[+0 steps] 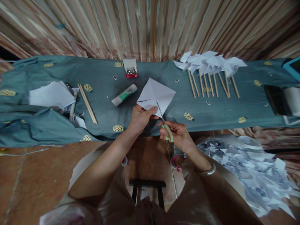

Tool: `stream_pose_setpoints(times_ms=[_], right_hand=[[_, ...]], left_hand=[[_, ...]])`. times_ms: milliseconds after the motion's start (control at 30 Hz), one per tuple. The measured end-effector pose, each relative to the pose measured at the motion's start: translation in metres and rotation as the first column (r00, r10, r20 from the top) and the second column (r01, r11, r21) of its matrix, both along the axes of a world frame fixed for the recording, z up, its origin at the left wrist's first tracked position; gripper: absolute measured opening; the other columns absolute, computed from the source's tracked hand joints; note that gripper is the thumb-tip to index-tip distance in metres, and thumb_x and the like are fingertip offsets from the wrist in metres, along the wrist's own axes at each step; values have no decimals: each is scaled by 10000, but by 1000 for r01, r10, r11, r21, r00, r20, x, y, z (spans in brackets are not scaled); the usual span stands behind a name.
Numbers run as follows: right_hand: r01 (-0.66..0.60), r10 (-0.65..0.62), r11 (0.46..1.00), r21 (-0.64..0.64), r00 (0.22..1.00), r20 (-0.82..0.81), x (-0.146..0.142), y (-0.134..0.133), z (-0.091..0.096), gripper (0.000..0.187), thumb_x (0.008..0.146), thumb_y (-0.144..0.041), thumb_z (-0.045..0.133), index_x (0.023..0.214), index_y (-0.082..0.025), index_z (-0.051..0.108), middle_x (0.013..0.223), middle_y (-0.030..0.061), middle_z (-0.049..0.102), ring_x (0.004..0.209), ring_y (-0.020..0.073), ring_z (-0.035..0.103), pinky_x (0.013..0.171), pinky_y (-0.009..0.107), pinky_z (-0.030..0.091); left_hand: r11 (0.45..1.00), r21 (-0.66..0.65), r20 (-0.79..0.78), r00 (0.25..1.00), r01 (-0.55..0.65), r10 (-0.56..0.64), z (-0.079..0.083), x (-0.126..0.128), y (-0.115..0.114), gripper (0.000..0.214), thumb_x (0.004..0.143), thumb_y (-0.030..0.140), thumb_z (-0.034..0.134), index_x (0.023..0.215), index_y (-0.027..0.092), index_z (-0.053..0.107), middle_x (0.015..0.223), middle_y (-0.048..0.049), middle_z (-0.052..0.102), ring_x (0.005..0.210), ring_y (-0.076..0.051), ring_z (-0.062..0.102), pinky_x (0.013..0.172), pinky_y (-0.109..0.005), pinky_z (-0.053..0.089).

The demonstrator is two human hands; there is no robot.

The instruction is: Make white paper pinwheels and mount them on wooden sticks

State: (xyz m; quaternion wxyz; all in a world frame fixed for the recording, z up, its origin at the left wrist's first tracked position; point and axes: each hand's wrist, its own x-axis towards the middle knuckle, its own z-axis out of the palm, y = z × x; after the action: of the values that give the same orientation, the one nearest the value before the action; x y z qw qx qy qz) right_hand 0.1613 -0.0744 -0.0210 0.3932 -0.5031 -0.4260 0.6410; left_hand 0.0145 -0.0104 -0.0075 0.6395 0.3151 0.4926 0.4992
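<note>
In the head view, the square of paper [156, 89] you're working on sits mid-table, just beyond your hands, so I'll use it as the clock centre. Your left hand [140, 118] is pinching it around 7 o'clock, thumb on top and fingers tucked underneath. There's a slit running in from the paper's 9 o'clock corner. Your right hand [179, 133] has its fingers closed round the green-handled scissors [169, 130], whose blades lie at the paper's near corner, pointing to about 11. Can't tell how far apart the blades are.

A white-and-green tube [124, 94] lies on its side at 9, just beside the paper. Between 10 and 11 there's an open red-and-white box [131, 68] with shiny metal bits inside. Way out at 9 you've got loose wooden sticks [87, 103], then a stack of paper [50, 95]. At about 2, a row of white pinwheels [208, 62] on sticks lies on the pineapple-print cloth [222, 114]. Down at 4, below the table, there's a big heap of white paper pieces [250, 170].
</note>
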Motion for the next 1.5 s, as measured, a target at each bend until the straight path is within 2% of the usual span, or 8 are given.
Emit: stream_pose_setpoints(times_ms=[367, 600, 733, 933, 1033, 1167, 1333, 1500], right_hand=[[14, -16, 998, -61, 999, -40, -1, 0, 1, 397, 628, -508, 848, 856, -211, 718, 556, -51, 630, 500, 90, 587, 507, 228, 483], [-46, 46, 999, 2, 999, -4, -1, 0, 3, 406, 700, -562, 778, 870, -206, 684, 598, -41, 635, 518, 90, 586, 526, 228, 499], [-96, 96, 995, -5, 995, 3, 1, -2, 6, 410, 715, -566, 765, 878, -201, 671, 628, -33, 641, 540, 87, 579, 540, 217, 493], [-133, 134, 991, -25, 990, 33, 11, -1, 11, 433, 713, -583, 764, 897, -200, 677, 648, -20, 655, 576, 97, 586, 566, 225, 494], [-79, 79, 997, -6, 995, 64, 19, 2, 12, 447, 714, -598, 756, 908, -202, 683, 667, -14, 663, 575, 101, 586, 561, 231, 489], [81, -91, 992, 100, 991, 100, 28, 11, 13, 443, 737, -612, 731, 914, -208, 690, 681, -3, 689, 570, 104, 584, 559, 235, 480], [289, -307, 938, 193, 949, 69, 37, 28, 15, 479, 711, -642, 729, 913, -210, 685, 696, 3, 707, 574, 109, 599, 547, 238, 474], [407, -415, 888, 214, 910, -12, 44, 46, 18, 459, 632, -576, 811, 890, -216, 694, 660, -40, 635, 551, 78, 541, 519, 213, 434]], left_hand=[[1000, 11, 43, 999, -6, 6, 1, 0, -1, 241, 561, 218, 777, 775, 152, 691, 712, 0, 689, 545, -112, 603, 488, -234, 516], [1000, -7, 7, 1000, -3, 4, 0, 0, 1, 190, 561, 237, 766, 723, 170, 693, 696, 6, 696, 550, -115, 603, 501, -230, 511], [998, -5, -5, 998, -68, 68, -1, -4, 7, 191, 548, 268, 774, 681, 167, 682, 695, -5, 703, 600, -129, 622, 544, -229, 529], [989, 52, 93, 986, -140, 135, 6, -14, 16, 228, 545, 257, 790, 735, 189, 683, 833, -18, 736, 742, -141, 664, 652, -239, 549], [985, 68, 87, 984, -161, 155, 8, -17, 17, 237, 540, 253, 800, 725, 191, 664, 882, -33, 743, 793, -155, 672, 698, -256, 560], [990, 52, 91, 988, -131, 126, 6, -17, 15, 270, 538, 255, 815, 755, 174, 676, 883, -39, 739, 769, -166, 673, 699, -288, 569], [997, 70, 16, 1000, -22, 21, -4, -12, 11, 287, 565, 316, 810, 784, 153, 722, 834, -44, 752, 744, -178, 676, 720, -310, 552], [980, 115, -181, 973, 165, -143, -13, -7, 4, 198, 560, 318, 770, 671, 159, 730, 716, -10, 729, 681, -157, 627, 707, -289, 516]])
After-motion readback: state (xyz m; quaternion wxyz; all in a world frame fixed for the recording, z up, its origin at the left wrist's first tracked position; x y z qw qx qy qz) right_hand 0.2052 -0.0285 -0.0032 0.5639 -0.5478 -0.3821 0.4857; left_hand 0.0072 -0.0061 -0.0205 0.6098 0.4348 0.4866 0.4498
